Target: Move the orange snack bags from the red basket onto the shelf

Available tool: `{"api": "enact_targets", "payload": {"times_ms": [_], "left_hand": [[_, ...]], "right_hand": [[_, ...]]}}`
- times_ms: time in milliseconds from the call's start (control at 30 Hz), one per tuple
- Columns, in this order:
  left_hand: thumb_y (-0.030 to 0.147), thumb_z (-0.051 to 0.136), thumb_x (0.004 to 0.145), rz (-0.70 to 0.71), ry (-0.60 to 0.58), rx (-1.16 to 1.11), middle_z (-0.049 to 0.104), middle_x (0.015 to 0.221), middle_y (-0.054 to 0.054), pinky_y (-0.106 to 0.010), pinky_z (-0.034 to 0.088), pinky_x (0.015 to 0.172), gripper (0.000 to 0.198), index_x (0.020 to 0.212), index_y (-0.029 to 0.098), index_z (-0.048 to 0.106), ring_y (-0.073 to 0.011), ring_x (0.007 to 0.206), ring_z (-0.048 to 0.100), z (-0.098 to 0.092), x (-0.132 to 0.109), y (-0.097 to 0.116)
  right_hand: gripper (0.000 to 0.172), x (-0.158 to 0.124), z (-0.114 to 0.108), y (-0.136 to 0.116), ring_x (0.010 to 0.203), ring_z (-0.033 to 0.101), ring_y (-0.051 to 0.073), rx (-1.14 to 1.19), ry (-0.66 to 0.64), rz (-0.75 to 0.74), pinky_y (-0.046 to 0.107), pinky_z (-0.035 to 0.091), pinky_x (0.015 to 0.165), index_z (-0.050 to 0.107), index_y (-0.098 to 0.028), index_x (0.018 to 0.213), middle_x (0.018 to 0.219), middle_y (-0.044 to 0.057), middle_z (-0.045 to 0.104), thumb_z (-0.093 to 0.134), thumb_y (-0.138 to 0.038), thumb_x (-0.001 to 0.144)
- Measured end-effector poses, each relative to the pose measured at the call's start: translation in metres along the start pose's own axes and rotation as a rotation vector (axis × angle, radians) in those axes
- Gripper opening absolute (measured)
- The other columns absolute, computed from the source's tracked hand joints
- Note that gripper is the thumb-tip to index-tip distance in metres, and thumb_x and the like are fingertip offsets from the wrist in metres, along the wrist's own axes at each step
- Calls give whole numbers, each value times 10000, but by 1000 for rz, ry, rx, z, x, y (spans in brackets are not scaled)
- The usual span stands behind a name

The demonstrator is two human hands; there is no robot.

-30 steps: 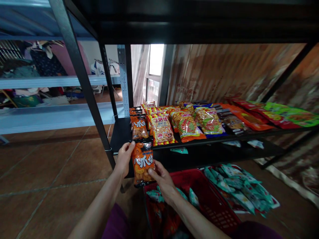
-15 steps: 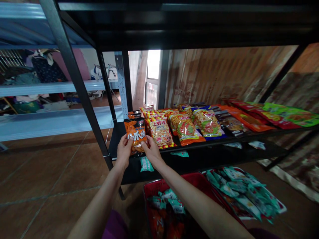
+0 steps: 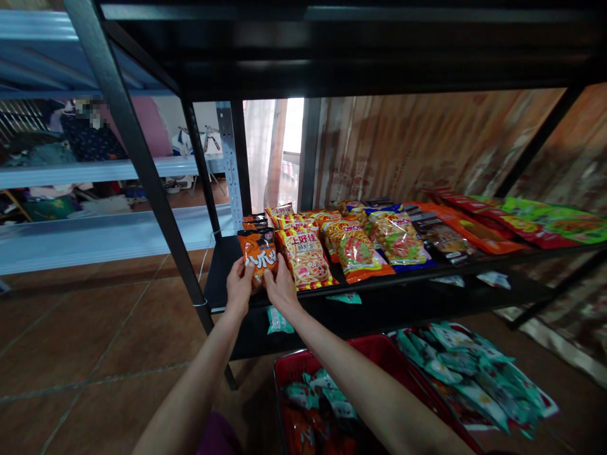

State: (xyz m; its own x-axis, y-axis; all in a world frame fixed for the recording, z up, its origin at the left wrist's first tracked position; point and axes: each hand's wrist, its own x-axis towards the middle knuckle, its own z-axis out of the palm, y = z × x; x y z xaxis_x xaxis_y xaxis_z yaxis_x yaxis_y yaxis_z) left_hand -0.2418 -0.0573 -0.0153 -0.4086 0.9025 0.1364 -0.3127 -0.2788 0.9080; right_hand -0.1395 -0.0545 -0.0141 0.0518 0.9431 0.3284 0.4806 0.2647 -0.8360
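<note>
An orange and black snack bag (image 3: 258, 243) stands at the left front of the black shelf (image 3: 219, 262), leaning back slightly. My left hand (image 3: 239, 283) grips its left side, thumb on the front. On its right side my right hand (image 3: 281, 281) closes, fingers along the edge and thumb on the front. Just right of it is a yellow and red snack bag (image 3: 307, 256), close to my right fingers. Behind the orange bag, the tops of similar orange packets (image 3: 255, 220) show.
Orange noodle-picture bags (image 3: 358, 249), a blue-edged bag (image 3: 401, 237) and green packets (image 3: 554, 218) line the shelf rightward. Below, a red basket (image 3: 279, 366) holds teal and orange packets; beside it lies a tray with teal packets (image 3: 474, 373). A black post (image 3: 156, 189) rises at left.
The view has shifted slightly. Both hands stay on the orange bag, and my right hand has drawn a little inward and left of the yellow bag.
</note>
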Motion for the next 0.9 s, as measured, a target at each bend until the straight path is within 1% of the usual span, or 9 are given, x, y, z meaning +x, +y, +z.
{"api": "enact_targets", "payload": {"times_ms": [100,200,267,433,500,667,767,900], "left_hand": [[307,714,698,69,10,97,676,1075,-80,-303,475,887,370,1043,192,641,-195,1006,627,-6,6,-10],[365,693,720,138,40,280,665,1102,-92,-340,461,923,399,1074,186,644,-214,1043,610,-12,14,-18],[399,660,750,156,28,347,655,1134,-97,-355,449,945,422,1112,183,634,-221,1064,600,-14,18,-20],[448,600,802,131,-99,285,633,1207,-83,-336,439,964,481,1211,195,585,-218,1106,587,-13,18,-21],[451,598,807,121,-129,267,629,1221,-80,-332,440,966,501,1240,202,564,-218,1118,583,-13,17,-22],[443,616,798,140,-101,306,628,1230,-73,-342,426,986,497,1238,218,567,-219,1130,579,-13,21,-27],[441,612,802,135,-88,318,631,1223,-75,-341,431,980,499,1245,218,560,-217,1128,580,-13,21,-29],[419,607,810,146,-98,292,622,1235,-81,-332,440,968,498,1257,208,547,-215,1123,582,-11,22,-28]], "right_hand": [[660,2,1,-1,1310,409,297,-25,8,16,428,282,1100,320,-45,1410,1407,211,436,442,-375,850],[657,5,-1,-6,1312,409,287,-63,-20,58,421,305,1083,317,-57,1411,1408,200,438,416,-413,868],[642,7,-2,-11,1297,431,275,-79,-43,90,407,330,1066,317,-72,1410,1398,191,452,400,-420,877],[605,16,-4,-19,1273,462,256,-95,-77,144,387,348,1046,318,-120,1406,1399,160,462,384,-421,885],[602,18,-4,-21,1270,466,255,-92,-75,163,385,349,1044,311,-126,1408,1403,155,460,377,-424,888],[606,23,-1,-20,1232,504,264,-93,-87,186,393,376,1016,311,-136,1407,1369,156,497,362,-452,892],[622,25,1,-19,1229,507,269,-99,-92,199,402,379,1010,301,-139,1414,1371,163,493,356,-473,893],[599,27,4,-17,1204,524,273,-101,-76,176,413,390,993,318,-157,1405,1353,161,509,363,-464,893]]}}
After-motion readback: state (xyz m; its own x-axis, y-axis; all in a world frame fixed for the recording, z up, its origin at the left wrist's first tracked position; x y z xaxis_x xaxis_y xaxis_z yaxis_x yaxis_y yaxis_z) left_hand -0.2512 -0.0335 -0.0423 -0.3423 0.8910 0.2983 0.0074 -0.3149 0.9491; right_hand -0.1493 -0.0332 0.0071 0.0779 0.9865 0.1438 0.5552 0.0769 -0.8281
